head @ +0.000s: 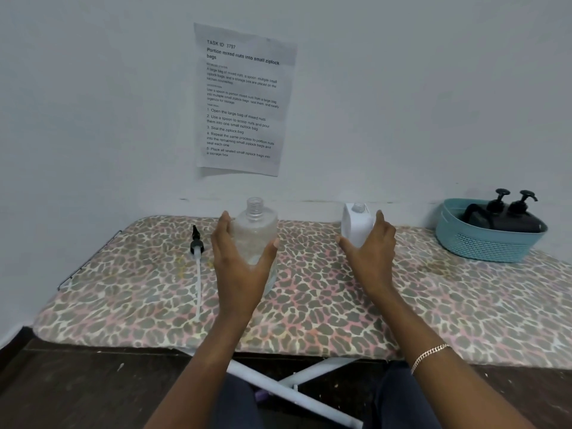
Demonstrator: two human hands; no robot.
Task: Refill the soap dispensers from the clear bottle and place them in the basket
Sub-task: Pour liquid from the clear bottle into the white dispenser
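The clear bottle (255, 226) stands uncapped on the leopard-print board, mid-left. My left hand (240, 267) wraps it from the near side, fingers on its left and thumb on its right. A white soap dispenser (356, 222) with an open neck and no pump stands to the right. My right hand (370, 255) cups it, thumb at its left, fingers along its right. A black pump head with a long white tube (197, 258) lies flat left of the clear bottle. The teal basket (486, 246) at far right holds two black dispensers (510, 216) with pumps.
The ironing board (309, 305) stands against a pale wall, with its white legs crossing below the near edge. A printed sheet (243, 100) is taped to the wall above the bottles. Dark floor lies under the near edge.
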